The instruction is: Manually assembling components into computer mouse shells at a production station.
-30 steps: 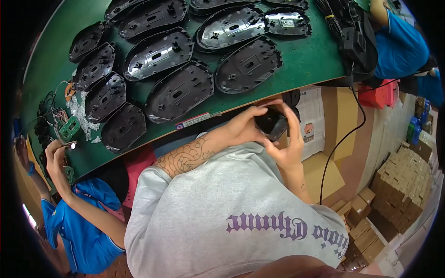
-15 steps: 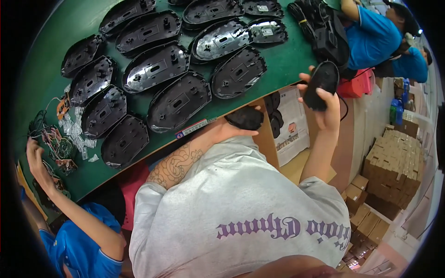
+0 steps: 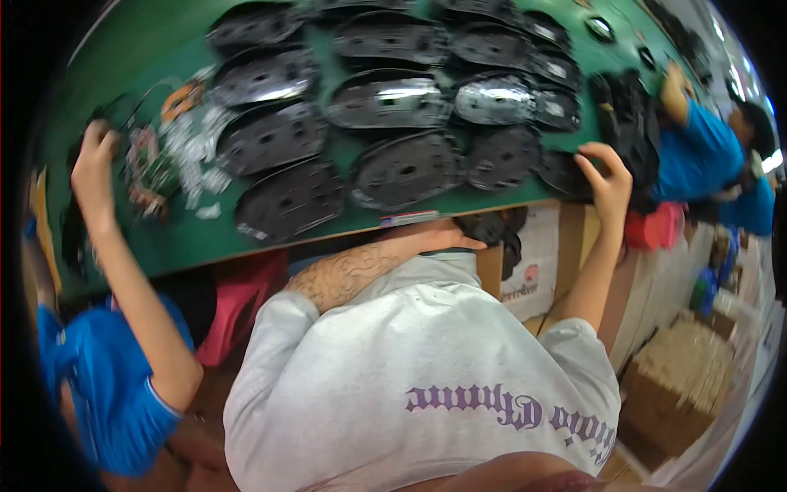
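Note:
My right hand (image 3: 608, 174) reaches over the table's front edge, thumb and index finger bent around the near end of a small black plastic shell (image 3: 564, 174). That shell lies at the right end of the nearest row of larger black shells (image 3: 407, 170). In front of my body, my left hand (image 3: 443, 236) is held low by the table edge. A dark shell (image 3: 477, 225) shows beside its fingers and seems to be in its grasp; most of it is hidden and it blends with dark pieces behind.
Several rows of shells cover the green table (image 3: 172, 246). At left, a co-worker's hand (image 3: 97, 164) is by wires, circuit boards (image 3: 152, 172) and clear plastic bits (image 3: 193, 156). A black cable bundle (image 3: 627, 123) lies at right, near another person in blue (image 3: 697, 156). Cardboard boxes (image 3: 676, 377) stand beyond.
My right hand has lowered the small shell from in front of me to the end of the near row. My left hand stays low. The view has turned.

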Motion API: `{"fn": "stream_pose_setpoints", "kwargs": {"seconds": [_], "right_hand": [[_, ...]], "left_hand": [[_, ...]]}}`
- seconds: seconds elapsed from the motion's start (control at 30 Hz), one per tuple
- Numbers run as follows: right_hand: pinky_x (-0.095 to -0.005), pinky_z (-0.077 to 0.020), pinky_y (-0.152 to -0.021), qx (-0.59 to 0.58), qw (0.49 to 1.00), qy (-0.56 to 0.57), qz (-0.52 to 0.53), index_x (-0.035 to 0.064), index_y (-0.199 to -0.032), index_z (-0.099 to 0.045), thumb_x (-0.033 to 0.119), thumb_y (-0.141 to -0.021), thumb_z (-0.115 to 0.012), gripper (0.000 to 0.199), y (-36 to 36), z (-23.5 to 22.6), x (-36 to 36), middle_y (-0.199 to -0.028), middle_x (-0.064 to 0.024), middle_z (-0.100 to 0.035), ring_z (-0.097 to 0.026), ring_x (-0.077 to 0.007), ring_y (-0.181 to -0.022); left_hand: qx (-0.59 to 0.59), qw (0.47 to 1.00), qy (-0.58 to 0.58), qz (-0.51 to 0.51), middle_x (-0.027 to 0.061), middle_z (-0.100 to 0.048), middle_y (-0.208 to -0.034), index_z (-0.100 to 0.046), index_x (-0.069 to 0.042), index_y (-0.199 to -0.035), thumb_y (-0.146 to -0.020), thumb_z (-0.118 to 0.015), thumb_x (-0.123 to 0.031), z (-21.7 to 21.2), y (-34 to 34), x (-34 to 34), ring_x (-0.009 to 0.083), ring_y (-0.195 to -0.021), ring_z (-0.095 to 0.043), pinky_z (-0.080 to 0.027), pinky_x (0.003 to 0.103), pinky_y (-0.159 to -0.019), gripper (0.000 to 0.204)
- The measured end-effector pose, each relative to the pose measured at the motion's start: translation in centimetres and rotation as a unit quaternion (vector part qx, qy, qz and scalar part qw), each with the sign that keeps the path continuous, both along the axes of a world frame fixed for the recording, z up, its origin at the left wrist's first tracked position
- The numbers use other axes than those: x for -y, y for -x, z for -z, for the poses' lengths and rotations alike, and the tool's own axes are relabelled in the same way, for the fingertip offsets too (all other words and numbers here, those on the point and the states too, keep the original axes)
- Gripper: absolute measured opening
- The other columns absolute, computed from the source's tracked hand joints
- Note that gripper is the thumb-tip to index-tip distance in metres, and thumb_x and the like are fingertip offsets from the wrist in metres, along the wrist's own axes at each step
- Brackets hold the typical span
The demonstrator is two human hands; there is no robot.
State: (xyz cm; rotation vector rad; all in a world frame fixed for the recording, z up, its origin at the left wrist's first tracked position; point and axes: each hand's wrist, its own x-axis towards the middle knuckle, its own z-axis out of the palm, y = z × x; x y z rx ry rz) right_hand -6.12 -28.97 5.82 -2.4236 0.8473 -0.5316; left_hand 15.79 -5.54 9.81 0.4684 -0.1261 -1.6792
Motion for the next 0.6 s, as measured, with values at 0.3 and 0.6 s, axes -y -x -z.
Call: {"fn": "stream_pose_setpoints", "kwargs": {"seconds": [0.3, 0.6], "right_hand": [[-0.0278, -0.0526, -0.081, 0.413, 0.897, 0.081, 0.134, -0.0079, -0.105, -0.065, 0.007, -0.095, -0.06, 0.018, -1.9, -0.1, 1.5, -0.099, -0.0143, -0.069, -0.065, -0.0178, -0.091], [-0.036, -0.0478, -0.072, 0.084, 0.867, 0.143, -0.471, 0.0033, -0.086, -0.074, 0.007, -0.076, -0.073, 0.01, -28.2, -10.3, -19.4, -0.078, -0.0063, -0.061, -0.058, -0.0257, -0.081]], "left_hand": [[0.038, 0.989, 0.136, 0.036, 0.0148, -0.049, -0.139, -0.044, -0.009, -0.139, -0.089, -0.064, -0.046, 25.1, 10.5, 1.6, 0.0327, -0.127, -0.048, -0.039, 0.049, -0.107, 0.065], [-0.242, 0.964, -0.011, 0.109, 0.0128, -0.05, -0.136, -0.047, -0.014, -0.136, -0.095, -0.055, -0.029, 23.0, 9.0, 1.1, 0.0346, -0.12, -0.053, -0.048, 0.06, -0.097, 0.044]]}}
